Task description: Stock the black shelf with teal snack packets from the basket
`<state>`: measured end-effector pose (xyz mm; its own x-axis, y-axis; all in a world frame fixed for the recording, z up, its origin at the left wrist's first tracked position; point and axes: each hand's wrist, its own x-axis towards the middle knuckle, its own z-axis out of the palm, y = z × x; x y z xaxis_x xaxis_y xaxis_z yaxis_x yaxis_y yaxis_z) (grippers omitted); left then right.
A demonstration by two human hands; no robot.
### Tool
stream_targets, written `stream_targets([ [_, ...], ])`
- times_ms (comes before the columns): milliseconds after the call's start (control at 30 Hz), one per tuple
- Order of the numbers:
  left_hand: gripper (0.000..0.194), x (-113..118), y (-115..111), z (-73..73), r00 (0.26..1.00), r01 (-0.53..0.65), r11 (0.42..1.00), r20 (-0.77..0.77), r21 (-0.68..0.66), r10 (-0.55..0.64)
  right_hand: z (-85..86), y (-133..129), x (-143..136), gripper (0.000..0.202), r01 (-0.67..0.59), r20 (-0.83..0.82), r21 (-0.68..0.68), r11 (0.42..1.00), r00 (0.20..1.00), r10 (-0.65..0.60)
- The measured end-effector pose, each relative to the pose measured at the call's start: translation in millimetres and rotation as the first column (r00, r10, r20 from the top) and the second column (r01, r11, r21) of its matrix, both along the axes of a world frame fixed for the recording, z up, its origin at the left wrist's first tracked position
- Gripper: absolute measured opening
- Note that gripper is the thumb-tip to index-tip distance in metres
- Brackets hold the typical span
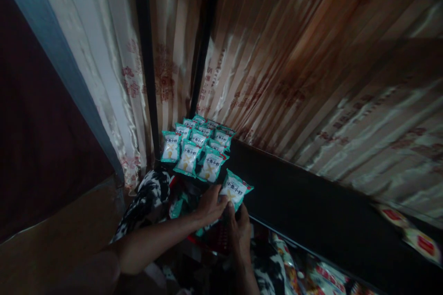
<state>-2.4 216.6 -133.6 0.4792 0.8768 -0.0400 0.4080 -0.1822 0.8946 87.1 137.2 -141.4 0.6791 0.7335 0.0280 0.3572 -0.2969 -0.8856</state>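
Observation:
Between my two hands is a small teal-and-white snack packet [234, 190], its printed front facing up. My left hand [210, 206] grips its left edge, while my right hand [239, 226] pinches it from below. Just beyond, several matching snack packets [187, 156] stand in rows at the left end of a black shelf [277, 179]. Below my left forearm, a red basket [199, 239] contains more teal packets [177, 206], partly hidden by my arms.
Pleated, printed curtains [294, 69] hang behind the shelf, with black frame posts [147, 55] at its left. Red-and-pale packs [422, 242] lie at the shelf's right end. Colourful packages [325, 279] sit below the shelf's front edge. Black-and-white patterned cloth [147, 198] covers my legs.

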Motion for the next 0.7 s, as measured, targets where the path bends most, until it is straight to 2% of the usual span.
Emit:
stream_targets([
  [133, 0.054, 2, 4, 8.7, 0.999, 0.03, 0.998, 0.029, -0.056, -0.028, 1.5, 6, 10, 0.071, 0.01, 0.049, -0.055, 0.998, 0.999, -0.007],
  [267, 0.052, 9, 5, 14.0, 0.998, 0.032, 0.997, 0.047, -0.069, -0.029, 3.7, 12, 21, 0.075, 0.061, 0.101, -0.112, 0.992, 0.994, -0.05],
  [567, 0.048, 33, 11, 6.0, 1.0, 0.014, 0.996, -0.007, 0.085, -0.014, 12.2, 22, 38, 0.08, 0.055, 0.107, -0.139, 0.989, 0.993, -0.04],
  [700, 0.06, 41, 14, 5.3, 0.999, 0.043, 0.999, 0.017, 0.029, -0.043, 12.1, 26, 48, 0.073, 0.033, 0.098, -0.141, 0.99, 0.995, -0.02],
])
